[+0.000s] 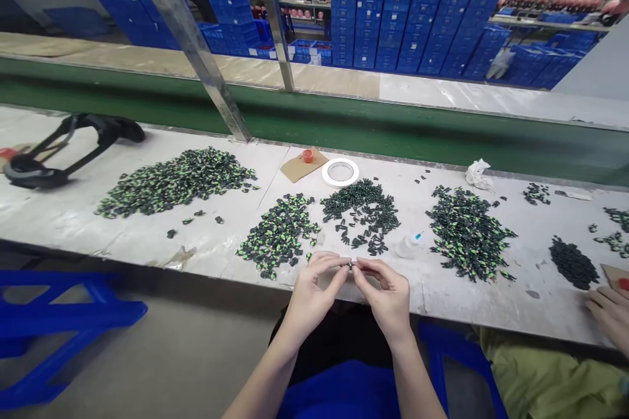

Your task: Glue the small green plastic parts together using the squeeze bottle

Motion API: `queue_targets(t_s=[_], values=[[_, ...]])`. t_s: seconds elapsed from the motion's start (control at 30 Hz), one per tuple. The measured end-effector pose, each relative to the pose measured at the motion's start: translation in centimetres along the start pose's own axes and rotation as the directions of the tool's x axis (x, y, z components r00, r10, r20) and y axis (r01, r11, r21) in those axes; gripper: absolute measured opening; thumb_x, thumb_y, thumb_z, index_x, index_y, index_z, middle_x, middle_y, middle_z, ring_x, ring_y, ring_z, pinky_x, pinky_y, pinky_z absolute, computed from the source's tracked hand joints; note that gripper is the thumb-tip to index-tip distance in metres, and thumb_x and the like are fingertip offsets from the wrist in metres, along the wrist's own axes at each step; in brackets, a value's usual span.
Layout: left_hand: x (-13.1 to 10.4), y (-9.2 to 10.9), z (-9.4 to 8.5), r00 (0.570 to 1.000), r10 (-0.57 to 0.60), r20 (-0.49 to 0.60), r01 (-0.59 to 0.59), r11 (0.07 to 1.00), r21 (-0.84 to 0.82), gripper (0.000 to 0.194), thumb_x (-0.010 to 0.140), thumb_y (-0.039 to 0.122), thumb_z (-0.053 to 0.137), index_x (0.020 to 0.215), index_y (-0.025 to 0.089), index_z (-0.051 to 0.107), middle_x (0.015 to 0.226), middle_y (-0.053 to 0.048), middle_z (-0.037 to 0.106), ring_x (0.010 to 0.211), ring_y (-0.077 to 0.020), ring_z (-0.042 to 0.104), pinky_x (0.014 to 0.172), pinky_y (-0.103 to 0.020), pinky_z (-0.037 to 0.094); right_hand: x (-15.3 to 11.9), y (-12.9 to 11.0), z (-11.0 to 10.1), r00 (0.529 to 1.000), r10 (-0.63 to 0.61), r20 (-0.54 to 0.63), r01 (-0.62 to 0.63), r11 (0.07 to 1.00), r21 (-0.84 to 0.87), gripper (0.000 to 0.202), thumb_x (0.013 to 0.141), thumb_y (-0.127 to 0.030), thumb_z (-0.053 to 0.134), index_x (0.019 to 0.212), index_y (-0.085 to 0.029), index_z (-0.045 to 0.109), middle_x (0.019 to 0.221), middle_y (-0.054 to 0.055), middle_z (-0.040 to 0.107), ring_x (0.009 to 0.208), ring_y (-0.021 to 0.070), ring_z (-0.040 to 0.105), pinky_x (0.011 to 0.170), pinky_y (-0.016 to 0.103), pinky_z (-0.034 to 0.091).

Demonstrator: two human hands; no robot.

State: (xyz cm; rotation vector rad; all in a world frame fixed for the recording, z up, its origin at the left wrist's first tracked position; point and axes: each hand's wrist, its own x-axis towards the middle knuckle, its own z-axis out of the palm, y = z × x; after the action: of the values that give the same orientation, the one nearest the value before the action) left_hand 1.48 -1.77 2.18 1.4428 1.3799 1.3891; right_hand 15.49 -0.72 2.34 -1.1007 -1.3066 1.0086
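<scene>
My left hand (318, 285) and my right hand (386, 288) meet at the table's front edge, fingertips pinched together. Between them is a small dark part (350, 264), mostly covered by the fingers; its exact kind is too small to make out. Just left of my hands lies a pile of small black-and-green parts (280, 232). Beyond them spreads a heap of small dark green parts (361, 206), with a roll of white tape (341, 173) behind it. A small clear bottle with a blue tip (407, 245) stands to the right of my right hand.
More black-and-green piles lie left (177, 183) and right (466, 236). A red pot (307, 156) sits on cardboard. A black frame-like object (69, 144) rests far left. At right, a co-worker's hand (612, 314) is beside a black pile (572, 263). Metal posts (196, 52) rise behind.
</scene>
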Motion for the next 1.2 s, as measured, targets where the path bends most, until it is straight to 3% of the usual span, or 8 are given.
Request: queue_targets(t_s=[0.17,0.3,0.6,0.83,1.03,1.2], values=[[0.0,0.7,-0.3,0.998,0.032,0.048,-0.036,0.996,0.083,0.016,0.081,0.025,0.063,0.089,0.022,0.076,0.088,-0.008,0.073,0.095,-0.0228,0.061,0.083,-0.038,0.054,0.0,0.2,-0.6,0.998,0.04,0.057,-0.043,0.998,0.055,0.034,0.073,-0.024,0.073,0.106,-0.02,0.067,0.081,0.003,0.074,0.068,0.0164,0.07,0.07,0.031,0.062],[0.1,1.4,-0.4,0.993,0.069,0.096,-0.082,0.987,0.137,0.014,0.082,0.025,0.063,0.088,0.023,0.075,0.083,-0.007,0.073,0.093,-0.0233,0.059,0.084,-0.04,0.052,0.0,0.3,-0.7,0.998,0.03,0.062,-0.034,0.997,0.066,0.031,0.073,-0.024,0.072,0.103,-0.021,0.065,0.076,0.002,0.071,0.07,0.0158,0.07,0.073,0.03,0.06],[-0.7,2.2,0.4,0.994,0.111,0.002,-0.11,0.981,0.161,0.013,0.08,0.019,0.062,0.084,0.022,0.074,0.083,-0.007,0.071,0.089,-0.0218,0.059,0.076,-0.033,0.054,-0.4,0.6,-0.1,0.998,0.058,-0.009,-0.057,0.994,0.092,0.025,0.068,-0.024,0.073,0.091,-0.022,0.061,0.065,-0.001,0.064,0.067,0.015,0.065,0.075,0.031,0.056],[-0.6,1.8,0.3,0.996,0.075,0.042,-0.08,0.99,0.116,0.021,0.082,0.021,0.062,0.099,0.021,0.072,0.089,-0.008,0.069,0.088,-0.02,0.065,0.081,-0.033,0.054,0.0,0.9,-0.5,0.993,0.119,-0.003,-0.116,0.976,0.185,0.029,0.068,-0.027,0.075,0.093,-0.021,0.061,0.064,-0.002,0.062,0.069,0.0152,0.064,0.075,0.03,0.056],[-0.5,1.4,0.4,0.999,0.024,0.041,-0.028,0.994,0.104,0.015,0.078,0.021,0.065,0.089,0.021,0.074,0.088,-0.007,0.068,0.09,-0.0214,0.065,0.082,-0.035,0.053,0.0,0.9,-1.0,0.996,0.084,0.024,-0.087,0.989,0.122,0.028,0.07,-0.024,0.073,0.096,-0.021,0.062,0.067,-0.001,0.064,0.069,0.0151,0.066,0.075,0.03,0.057],[-0.6,1.3,0.7,0.992,-0.026,0.12,0.017,0.997,0.075,0.012,0.076,0.019,0.066,0.084,0.021,0.075,0.086,-0.007,0.068,0.09,-0.021,0.065,0.083,-0.033,0.053,-0.3,-0.3,-1.9,0.996,-0.055,0.067,0.061,0.994,-0.092,0.023,0.071,-0.019,0.069,0.094,-0.021,0.065,0.067,0.0,0.066,0.064,0.0158,0.065,0.069,0.031,0.058]])
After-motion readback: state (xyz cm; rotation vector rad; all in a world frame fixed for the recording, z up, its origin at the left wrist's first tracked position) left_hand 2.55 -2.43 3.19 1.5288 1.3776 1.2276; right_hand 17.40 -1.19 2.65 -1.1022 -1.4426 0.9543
